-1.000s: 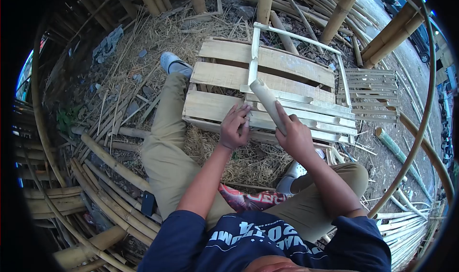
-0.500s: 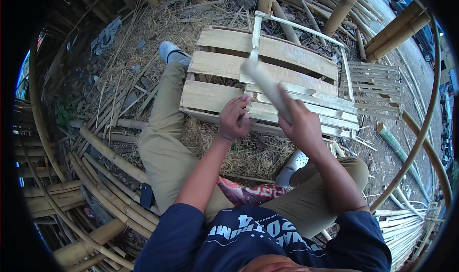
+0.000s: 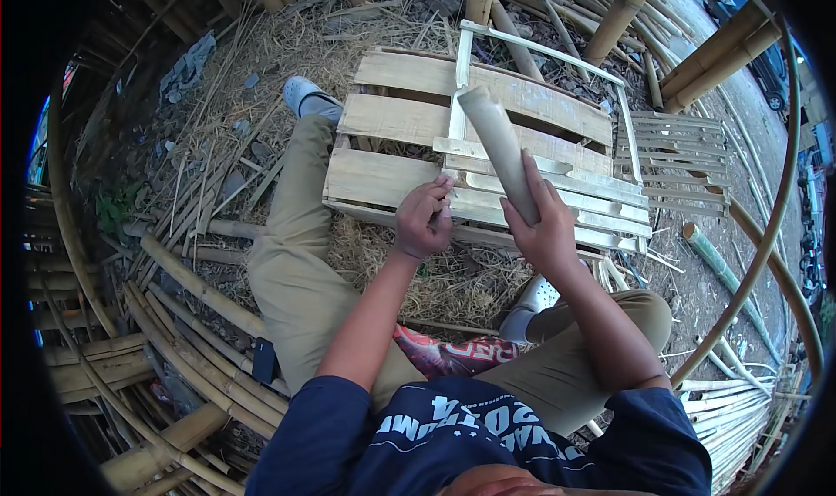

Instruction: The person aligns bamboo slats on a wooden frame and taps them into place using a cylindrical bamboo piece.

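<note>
In my right hand [image 3: 547, 222] is a thick, pale bamboo stick [image 3: 498, 143], gripped at its lower end and tilted up to the left above the slats. My left hand [image 3: 424, 219] is closed in a pinch at the left end of a frame of split bamboo slats [image 3: 557, 207]; whatever sits between its fingertips is too small to make out. The slats lie side by side on a low wooden plank bench [image 3: 374, 172]. Thin upright strips joined by a crossbar [image 3: 544, 50] extend from the frame across the bench's far side.
A second slatted bamboo panel [image 3: 675, 161] lies right of the bench. Bamboo poles [image 3: 205, 287] are piled at the left, and thick posts [image 3: 623, 17] stand behind. Straw and shavings [image 3: 383, 269] cover the ground. A curved bamboo pole [image 3: 753, 278] crosses the right side.
The bamboo stick in my right hand has swung to a more upright angle, its top end shifting right and up. My left hand keeps its place at the slat end.
</note>
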Available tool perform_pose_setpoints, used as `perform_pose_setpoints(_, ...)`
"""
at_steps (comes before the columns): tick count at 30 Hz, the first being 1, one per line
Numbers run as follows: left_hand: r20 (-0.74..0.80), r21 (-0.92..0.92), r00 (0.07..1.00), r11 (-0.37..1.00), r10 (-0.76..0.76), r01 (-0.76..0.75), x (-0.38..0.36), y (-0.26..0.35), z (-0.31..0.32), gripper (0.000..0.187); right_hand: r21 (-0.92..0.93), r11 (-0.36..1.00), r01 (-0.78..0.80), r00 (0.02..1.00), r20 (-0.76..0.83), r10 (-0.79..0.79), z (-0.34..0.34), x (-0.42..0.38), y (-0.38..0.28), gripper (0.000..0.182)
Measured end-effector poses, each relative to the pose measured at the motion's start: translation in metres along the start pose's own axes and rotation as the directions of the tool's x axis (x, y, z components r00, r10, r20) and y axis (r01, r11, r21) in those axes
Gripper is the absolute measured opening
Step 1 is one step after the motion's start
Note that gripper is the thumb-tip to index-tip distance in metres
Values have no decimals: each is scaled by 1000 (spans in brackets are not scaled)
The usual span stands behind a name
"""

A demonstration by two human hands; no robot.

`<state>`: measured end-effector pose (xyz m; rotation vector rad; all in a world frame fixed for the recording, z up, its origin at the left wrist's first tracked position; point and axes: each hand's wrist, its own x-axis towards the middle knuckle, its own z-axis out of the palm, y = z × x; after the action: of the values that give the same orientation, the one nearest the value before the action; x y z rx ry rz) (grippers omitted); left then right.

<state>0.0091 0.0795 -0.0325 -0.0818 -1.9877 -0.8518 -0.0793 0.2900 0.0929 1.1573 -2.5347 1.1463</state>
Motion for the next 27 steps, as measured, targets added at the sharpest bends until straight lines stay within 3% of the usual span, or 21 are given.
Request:
perform_pose_setpoints(1,0,-5,1000,1000,-3,3,-2,1,0,6,-109,994,-28,982,181,48,-3,4,-3,83)
perform_pose_setpoints(3,2,22,1000,1000,-13,12,-4,4,0,7,-329,944,-21,855,484,187,-11,16,-9,79)
perform_pose_setpoints(5,0,20,1000,1000,7,-7,0,0,0,8,-98,994,-43,975,214,63,-6,14,-10,80)
perform_pose_setpoints(7,-12,-8,1000,1000,18,-18,-2,-1,1,9,114,993,-4,998,-61,11,-11,21,-22,82)
perform_pose_setpoints(10,-7,-5,1000,1000,-1,1,-3,1,1,9,46,978,204,926,-334,-177,-22,30,-22,88)
perform_pose_setpoints(12,-7,-1,1000,1000,0,0,-2,3,0,9,-30,987,157,948,-275,-159,-6,14,-11,92)
perform_pose_setpoints(14,-3,0,1000,1000,11,-11,0,2,0,9,84,995,52,998,20,-54,-4,7,-4,93)
perform_pose_setpoints(15,-1,1,1000,1000,13,-13,0,3,0,9,124,989,-82,992,107,69,-6,7,-13,92)
perform_pose_setpoints(19,-14,9,1000,1000,22,-22,0,1,1,7,-40,997,61,991,118,-56,-1,1,-9,90)
perform_pose_setpoints(22,-12,6,1000,1000,27,-27,-1,1,1,5,-4,995,96,987,127,-95,-3,-2,-12,90)
perform_pose_setpoints(26,17,9,1000,1000,1,-1,-1,1,-1,5,9,1000,-17,988,156,15,-3,-2,-18,89)
perform_pose_setpoints(27,21,0,1000,1000,-7,7,-1,2,-1,5,54,998,26,997,74,-30,-3,-2,-19,90)
